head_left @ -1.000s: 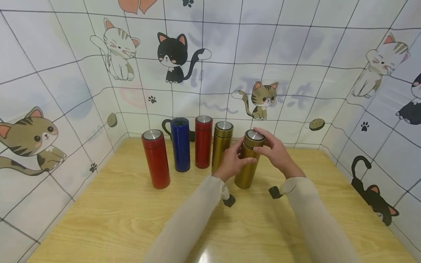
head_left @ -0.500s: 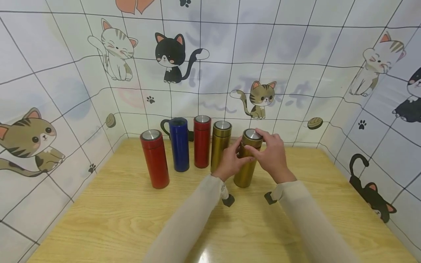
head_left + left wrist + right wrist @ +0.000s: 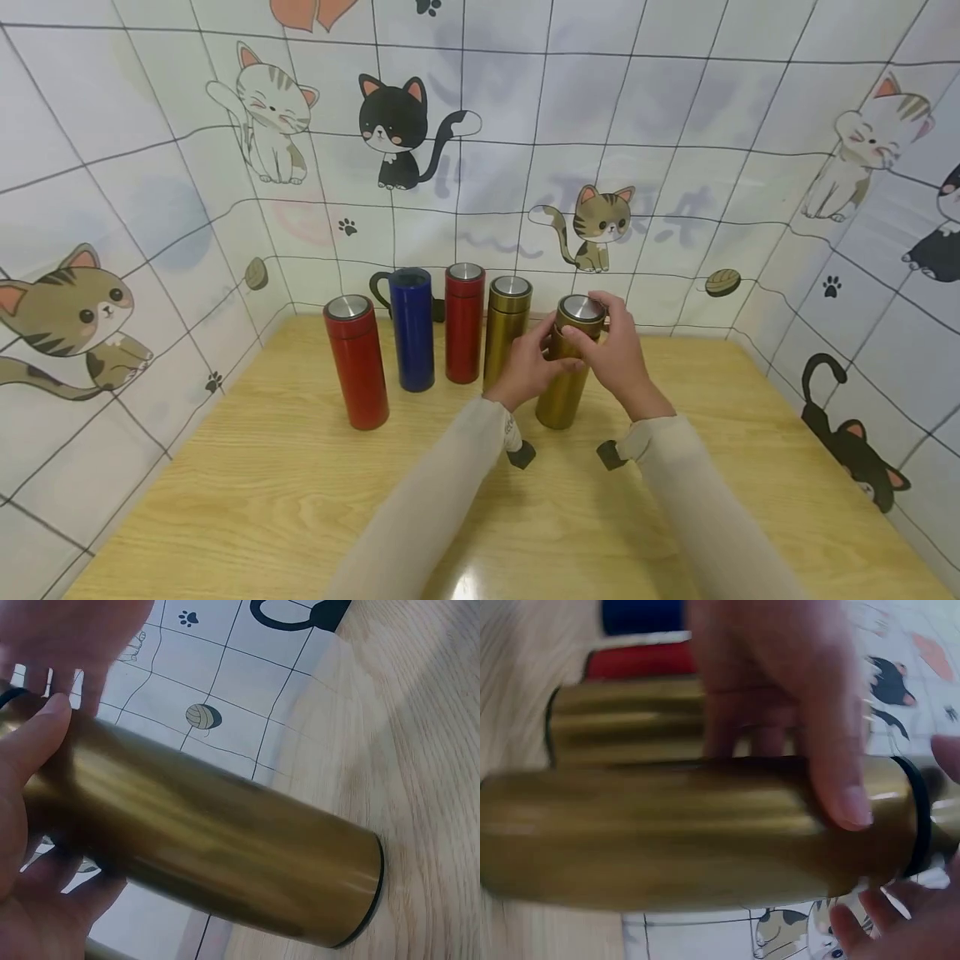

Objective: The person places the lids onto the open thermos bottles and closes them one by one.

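Observation:
A gold thermos [image 3: 558, 404] with a steel-topped lid [image 3: 582, 309] stands upright on the wooden table. My left hand [image 3: 528, 367] grips its upper body from the left, thumb in front and fingers round behind. On the lid, my right hand [image 3: 618, 354] holds from the right, its thumb on the near side and fingers at the far side. In the right wrist view a black ring [image 3: 921, 817] shows between the body and lid, with right-hand fingers around it. Just left stands a second gold thermos [image 3: 507, 321], partly hidden by my left hand.
A red thermos [image 3: 465, 333] and a blue mug with a black handle [image 3: 412, 333] stand farther left. Nearer the front left is another red thermos [image 3: 358, 367]. A cat-patterned tiled sheet [image 3: 495, 200] rises behind and beside the wooden table [image 3: 262, 500].
My right hand has swung round the lid, its wrist coming nearer and to the left. My left hand and the gold thermos stay in place.

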